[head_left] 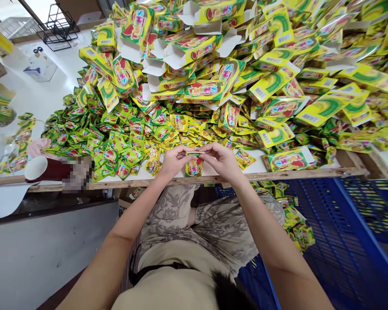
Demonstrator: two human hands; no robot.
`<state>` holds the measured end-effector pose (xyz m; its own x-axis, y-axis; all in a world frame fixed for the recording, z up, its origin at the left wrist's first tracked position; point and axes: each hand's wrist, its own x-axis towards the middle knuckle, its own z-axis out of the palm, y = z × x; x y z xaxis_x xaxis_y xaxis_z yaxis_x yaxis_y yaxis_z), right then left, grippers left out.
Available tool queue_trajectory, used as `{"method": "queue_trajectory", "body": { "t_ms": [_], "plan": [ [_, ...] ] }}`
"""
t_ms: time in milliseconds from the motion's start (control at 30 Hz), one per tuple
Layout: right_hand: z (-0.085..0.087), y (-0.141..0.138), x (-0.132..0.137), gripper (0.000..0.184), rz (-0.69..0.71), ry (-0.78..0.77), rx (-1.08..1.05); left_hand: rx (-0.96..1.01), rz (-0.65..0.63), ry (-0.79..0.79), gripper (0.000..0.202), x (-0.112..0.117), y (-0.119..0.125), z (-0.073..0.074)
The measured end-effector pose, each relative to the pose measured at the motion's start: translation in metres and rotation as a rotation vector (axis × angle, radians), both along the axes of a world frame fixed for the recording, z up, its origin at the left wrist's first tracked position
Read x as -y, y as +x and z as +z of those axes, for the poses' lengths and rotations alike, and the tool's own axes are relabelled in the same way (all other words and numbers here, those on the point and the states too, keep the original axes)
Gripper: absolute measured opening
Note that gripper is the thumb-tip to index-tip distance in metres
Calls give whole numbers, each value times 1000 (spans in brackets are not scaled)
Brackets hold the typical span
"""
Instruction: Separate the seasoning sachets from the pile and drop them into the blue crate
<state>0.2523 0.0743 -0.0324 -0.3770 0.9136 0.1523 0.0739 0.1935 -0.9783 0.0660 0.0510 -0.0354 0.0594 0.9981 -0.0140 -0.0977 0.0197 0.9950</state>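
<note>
My left hand (173, 160) and my right hand (220, 159) meet at the table's front edge, fingers pinched on a small stack of candy sachets (194, 166) held upright between them. The stack shows a yellow-green wrapper with red fruit print. Just beyond the hands lies a wide heap of loose green and yellow sachets (116, 133). Behind it rises a pile of open yellow cardboard boxes (200, 88) with white flaps.
A wooden rim (277, 175) edges the white table. A paper cup (38, 168) lies at the left edge. A blue plastic crate (336, 241) with spilled sachets stands at lower right. A black wire basket (56, 26) and a white box sit far left.
</note>
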Motion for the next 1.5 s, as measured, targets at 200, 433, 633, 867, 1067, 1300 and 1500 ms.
{"method": "queue_trajectory", "body": {
  "t_ms": [200,433,633,867,1067,1300,1500],
  "plan": [
    [-3,1,-3,33,31,-155,-104,254,-50,-209,35,0,-4,-2],
    [6,-3,-1,35,78,-236,-110,518,-179,-570,17,-12,-7,0],
    [1,-3,-1,27,24,-75,-44,208,29,-193,14,2,-2,9],
    [9,6,3,19,101,114,62,-129,21,79,20,21,-9,9],
    [13,5,10,21,51,61,41,-30,-5,43,28,20,-7,6],
    [18,4,14,34,95,167,163,111,-82,-72,44,21,-5,4],
    [19,-15,16,42,-192,-66,37,189,-1,-104,41,20,1,4]
  ]
}}
